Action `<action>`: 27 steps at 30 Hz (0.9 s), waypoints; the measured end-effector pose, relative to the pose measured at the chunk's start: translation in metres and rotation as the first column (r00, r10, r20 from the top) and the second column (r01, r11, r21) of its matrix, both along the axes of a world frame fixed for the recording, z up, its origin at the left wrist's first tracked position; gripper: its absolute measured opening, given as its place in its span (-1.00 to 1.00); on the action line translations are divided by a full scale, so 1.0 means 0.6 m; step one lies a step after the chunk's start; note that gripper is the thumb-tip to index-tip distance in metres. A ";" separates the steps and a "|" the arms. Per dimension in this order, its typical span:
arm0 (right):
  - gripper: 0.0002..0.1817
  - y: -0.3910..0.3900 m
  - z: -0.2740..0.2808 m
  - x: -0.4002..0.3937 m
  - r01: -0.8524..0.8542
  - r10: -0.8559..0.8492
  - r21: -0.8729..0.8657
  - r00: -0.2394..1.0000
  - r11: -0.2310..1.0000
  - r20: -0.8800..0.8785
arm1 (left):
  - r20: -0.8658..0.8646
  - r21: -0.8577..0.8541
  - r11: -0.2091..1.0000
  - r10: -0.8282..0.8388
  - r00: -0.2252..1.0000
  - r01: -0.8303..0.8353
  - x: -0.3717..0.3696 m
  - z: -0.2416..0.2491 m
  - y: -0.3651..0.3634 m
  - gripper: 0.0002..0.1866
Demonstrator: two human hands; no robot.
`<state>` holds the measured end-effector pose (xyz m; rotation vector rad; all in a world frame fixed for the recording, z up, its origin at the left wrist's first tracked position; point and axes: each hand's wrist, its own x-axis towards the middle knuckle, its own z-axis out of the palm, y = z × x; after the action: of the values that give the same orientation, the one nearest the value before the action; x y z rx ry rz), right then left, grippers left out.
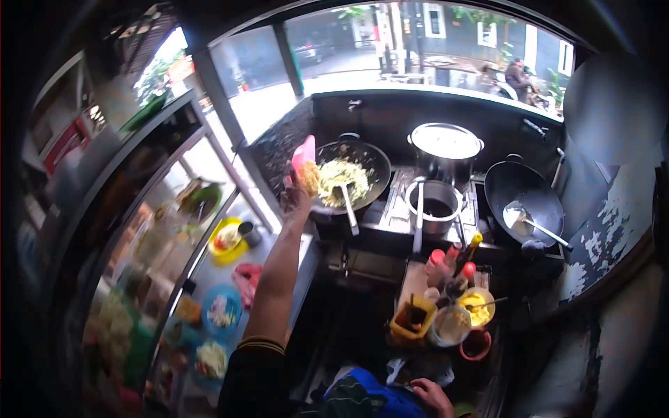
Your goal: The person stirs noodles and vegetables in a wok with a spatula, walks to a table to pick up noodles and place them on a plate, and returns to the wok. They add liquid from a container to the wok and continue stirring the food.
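The pink container (304,151) sits in the left hand (298,189), gripped from below and tilted over the near-left rim of the black wok (362,161) at about ten o'clock in the view. A clump of noodles (309,178) hangs at the container's lower edge, touching the wok's rim. Inside the wok lies a pale yellow heap of noodles and egg, with a ladle (348,202) resting in it, handle running toward six o'clock. At three o'clock of the wok stand a lidded steel pot (446,143) and a smaller open pot (435,202); further right, a second, empty wok (523,191) holds a ladle. The container is flat, bright pink, its long axis nearly upright, top toward twelve o'clock. The right hand (432,397) rests low at six o'clock, fingers loosely curled on blue cloth (369,397), below sauce bottles (456,268) and condiment tubs (449,320).
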<state>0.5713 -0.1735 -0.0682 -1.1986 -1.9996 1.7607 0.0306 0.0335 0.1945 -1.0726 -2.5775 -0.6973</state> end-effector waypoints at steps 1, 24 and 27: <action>-0.71 0.018 -0.016 -0.038 0.027 -0.028 0.030 0.999 0.999 0.025 | 0.016 0.010 0.999 -0.032 0.999 0.032 -0.029 0.018 0.036 -0.25; -0.64 0.586 0.097 -0.777 -0.068 -0.010 0.749 0.995 0.659 0.098 | -0.665 0.685 0.347 -0.059 0.744 0.640 -0.123 0.662 -0.518 -0.50; -0.62 0.596 0.111 -0.795 -0.107 0.002 0.753 0.990 0.649 0.139 | -0.740 0.671 0.502 0.426 0.520 0.545 -0.099 0.707 -0.717 -0.51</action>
<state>0.0944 0.1840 -0.0018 -0.9475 -2.4642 0.6574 -0.0291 -0.3964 0.6189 -0.7869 -0.9718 -0.9771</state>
